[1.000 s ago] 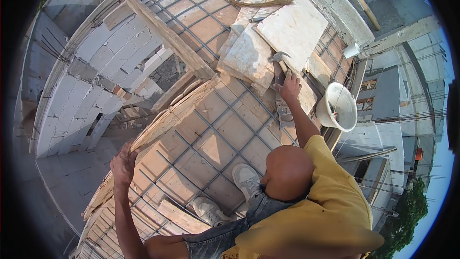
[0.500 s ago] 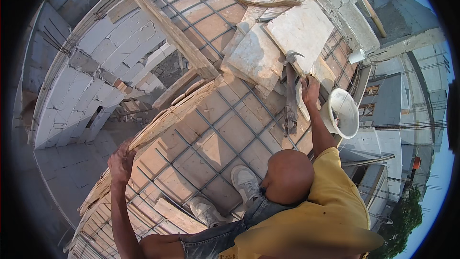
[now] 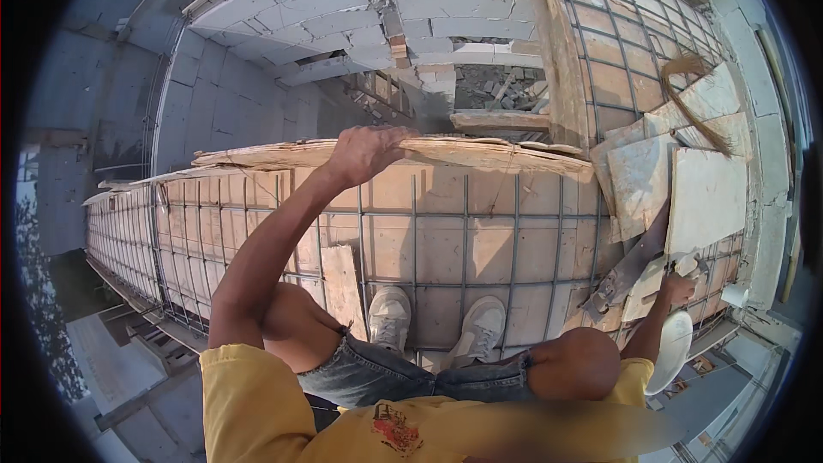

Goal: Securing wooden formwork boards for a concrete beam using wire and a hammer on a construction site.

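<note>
My left hand point(image 3: 369, 154) is closed over the top edge of an upright plywood board point(image 3: 489, 153) along the far side of the deck. At the right, my right hand point(image 3: 680, 289) is closed around what looks like the handle of a claw hammer point(image 3: 687, 262); its metal head shows just beyond the fingers. Next to that hand lies a long dark tool point(image 3: 636, 264), resembling a worn handsaw. Loose plywood sheets point(image 3: 707, 197) are piled beyond it. A white bucket point(image 3: 671, 351) stands beside my right forearm, partly hidden by it.
A grid of steel bars point(image 3: 441, 214) covers the plywood deck under my feet. Past the upright board the deck drops to a lower level with block walls point(image 3: 291, 0). A timber beam point(image 3: 557, 51) runs away from me. A bundle of thin wire point(image 3: 690, 107) lies on the sheets.
My view has swung left, so the sheets and bucket now sit farther right. My left hand stays on the board's edge, and my right hand still grips the hammer.
</note>
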A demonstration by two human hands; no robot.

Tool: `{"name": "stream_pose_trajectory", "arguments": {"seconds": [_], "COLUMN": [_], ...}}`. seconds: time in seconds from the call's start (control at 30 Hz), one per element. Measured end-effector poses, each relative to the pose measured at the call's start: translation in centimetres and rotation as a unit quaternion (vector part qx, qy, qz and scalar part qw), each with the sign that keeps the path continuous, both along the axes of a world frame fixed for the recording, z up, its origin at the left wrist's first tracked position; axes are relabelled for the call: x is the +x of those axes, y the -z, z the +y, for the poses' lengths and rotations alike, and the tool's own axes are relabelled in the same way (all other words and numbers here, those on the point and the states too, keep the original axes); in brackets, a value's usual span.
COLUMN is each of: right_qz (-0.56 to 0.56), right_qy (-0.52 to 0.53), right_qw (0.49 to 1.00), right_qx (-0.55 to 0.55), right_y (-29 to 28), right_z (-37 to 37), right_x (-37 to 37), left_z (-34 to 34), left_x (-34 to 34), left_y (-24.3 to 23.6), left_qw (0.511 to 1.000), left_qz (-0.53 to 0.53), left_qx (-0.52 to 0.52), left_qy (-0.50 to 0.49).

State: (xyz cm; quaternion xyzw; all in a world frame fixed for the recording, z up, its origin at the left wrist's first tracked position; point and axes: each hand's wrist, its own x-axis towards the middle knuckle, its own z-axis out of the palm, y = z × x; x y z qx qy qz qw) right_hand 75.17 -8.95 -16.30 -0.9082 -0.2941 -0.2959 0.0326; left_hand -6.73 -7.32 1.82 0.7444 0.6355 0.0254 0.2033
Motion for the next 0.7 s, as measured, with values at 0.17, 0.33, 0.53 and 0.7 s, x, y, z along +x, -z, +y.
{"name": "stream_pose_trajectory", "arguments": {"seconds": [0.17, 0.33, 0.53, 0.7], "right_qz": [0.685, 0.826, 0.829, 0.925], "right_qy": [-0.235, -0.088, -0.038, 0.081], "right_qw": [0.668, 0.529, 0.523, 0.308], "right_qx": [0.171, 0.175, 0.194, 0.206], "right_y": [-1.4, -1.0, -1.1, 2.2], "right_z": [3.1, 4.9, 3.2, 4.8], "right_x": [-15.2, -25.2, -30.3, -30.5], "left_z": [-1.4, -1.1, -1.0, -0.6], "left_x": [-1.3, -0.7, -0.8, -0.9], "left_y": [0.4, 0.8, 0.7, 0.9], "left_qw": [1.0, 0.999, 0.999, 0.999], "left_qz": [-0.023, -0.039, -0.019, -0.051], "left_qx": [0.0, -0.008, -0.03, -0.003], "left_qy": [-0.008, -0.016, -0.014, 0.0]}}
